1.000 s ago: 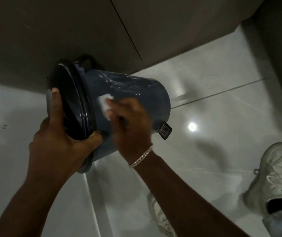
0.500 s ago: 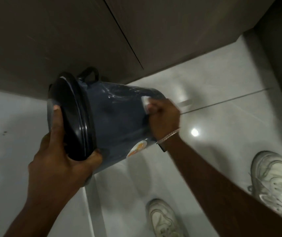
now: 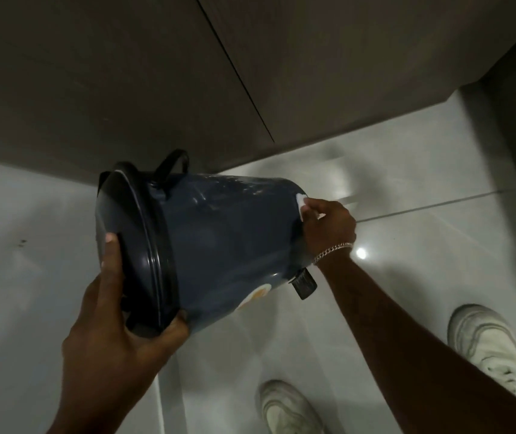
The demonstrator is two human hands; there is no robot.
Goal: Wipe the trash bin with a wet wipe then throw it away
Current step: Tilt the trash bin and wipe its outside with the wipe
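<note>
I see the dark blue trash bin [image 3: 225, 245] tipped on its side above the pale tiled floor [image 3: 422, 189]. My left hand [image 3: 115, 349] grips the bin's black lid end, thumb across the lid, fingers curled under its rim. My right hand [image 3: 328, 227], arm outstretched, pinches the white wet wipe [image 3: 301, 202] against the bin's base edge.

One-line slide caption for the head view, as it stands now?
Left hand grips the tilted trash bin at its lid while right hand presses a wet wipe near its base.
</note>
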